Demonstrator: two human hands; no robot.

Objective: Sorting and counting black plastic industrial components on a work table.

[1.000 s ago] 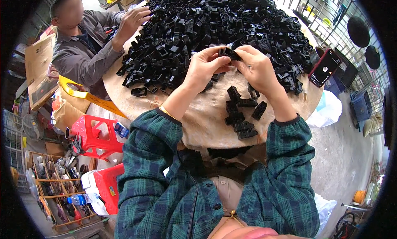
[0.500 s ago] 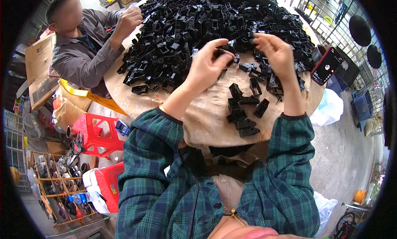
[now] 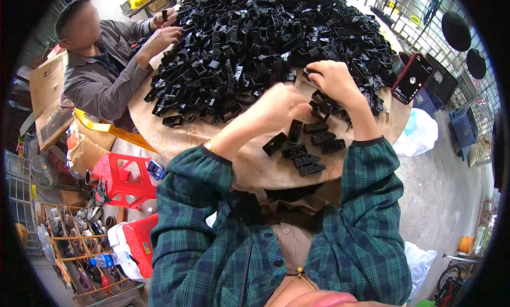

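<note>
A large heap of small black plastic parts (image 3: 255,36) covers the far side of the round, cloth-covered table (image 3: 234,171). My left hand (image 3: 279,108) is over the cloth at the near edge of the heap, smeared by motion, so what its fingers do is unclear. Farther right, my right hand (image 3: 336,84) has its fingertips closed on a black plastic part (image 3: 307,72), only partly visible. Below both hands lies a small loose group of similar black parts (image 3: 303,150), several of them side by side near the front edge.
A co-worker (image 3: 106,62) handles parts at the table's left. A phone (image 3: 413,78) with a lit screen leans at the right edge. Red plastic stools (image 3: 125,177) and a shoe rack (image 3: 79,238) stand at left. A white bag (image 3: 419,134) is beyond the right edge.
My left hand has moved toward the right and nearer to me. My right hand has come down and left. The near group of parts is arranged differently. The co-worker's raised hand has lowered.
</note>
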